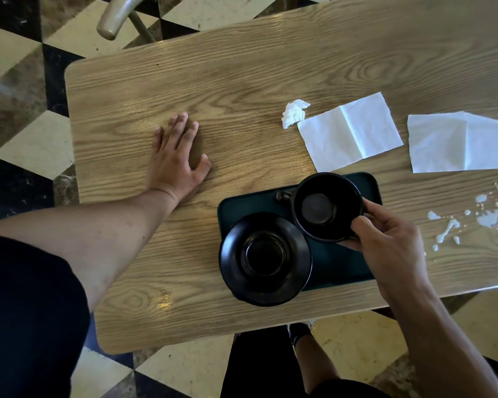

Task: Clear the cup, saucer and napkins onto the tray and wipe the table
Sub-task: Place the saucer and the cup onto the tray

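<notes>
A dark green tray lies near the table's front edge. A black saucer rests on the tray's left end, overhanging it. My right hand grips the rim of a black cup over the tray's far right part; whether the cup touches the tray I cannot tell. My left hand lies flat on the wooden table, fingers apart, holding nothing. Two flat white napkins and a crumpled napkin lie behind the tray.
White liquid is spilled on the table to the right of the tray. A chair back stands beyond the far left corner. Checkered floor surrounds the table, and my legs and foot show below the front edge.
</notes>
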`<state>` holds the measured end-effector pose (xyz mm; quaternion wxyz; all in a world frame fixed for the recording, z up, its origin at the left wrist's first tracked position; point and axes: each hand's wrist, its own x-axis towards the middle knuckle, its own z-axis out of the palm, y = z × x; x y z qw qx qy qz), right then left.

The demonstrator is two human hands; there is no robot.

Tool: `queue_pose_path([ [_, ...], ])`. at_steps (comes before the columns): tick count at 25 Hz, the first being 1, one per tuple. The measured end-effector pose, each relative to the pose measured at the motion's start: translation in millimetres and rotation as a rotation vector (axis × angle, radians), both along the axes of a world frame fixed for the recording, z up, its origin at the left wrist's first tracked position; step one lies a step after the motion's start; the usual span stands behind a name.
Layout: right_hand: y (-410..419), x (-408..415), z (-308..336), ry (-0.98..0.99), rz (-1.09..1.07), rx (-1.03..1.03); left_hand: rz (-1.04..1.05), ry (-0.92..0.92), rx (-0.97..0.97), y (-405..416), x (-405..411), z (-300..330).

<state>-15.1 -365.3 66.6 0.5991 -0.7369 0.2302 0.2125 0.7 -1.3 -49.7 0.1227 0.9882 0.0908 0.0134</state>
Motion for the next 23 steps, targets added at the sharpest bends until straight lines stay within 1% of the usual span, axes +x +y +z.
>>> queue_pose_path([
  [4,0.2,6.8,-2.6,0.021,0.059,0.035,0.001,-0.006,-0.005,-0.4,0.3,0.1],
  [9,-1.5,13.6,-8.3,0.043,0.106,0.022,-0.006,0.001,-0.003,0.1,0.4,-0.1],
  [21,-0.8,12.3,-10.1,0.070,0.078,0.069,-0.011,-0.007,0.001,1.7,1.4,-4.6],
  [23,-1.6,11.2,-10.5,0.076,0.089,0.044,-0.008,-0.006,0.004,1.2,1.0,-3.8],
])
